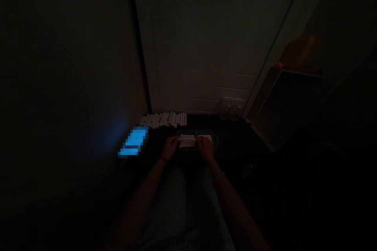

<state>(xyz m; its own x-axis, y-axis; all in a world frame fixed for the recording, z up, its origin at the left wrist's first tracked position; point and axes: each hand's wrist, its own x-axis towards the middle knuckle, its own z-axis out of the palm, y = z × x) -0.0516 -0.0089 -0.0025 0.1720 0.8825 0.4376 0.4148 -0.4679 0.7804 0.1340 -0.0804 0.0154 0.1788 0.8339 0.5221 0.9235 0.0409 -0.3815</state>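
The room is very dark. My left hand (170, 148) and my right hand (205, 149) both rest on a small dark case (212, 136) on the floor in front of my legs. White pieces (187, 140) lie in the case between the hands. My left hand's fingers curl at the left end of a white piece. My right hand's fingers are bent over another white piece at the right. What each hand grips is too dim to make out.
A row of white markers (163, 119) lies along the base of a white door (206, 47). A glowing blue screen (134, 142) sits at the left. Two small boxes (232, 109) stand by the door. A shelf unit (282, 98) is at the right.
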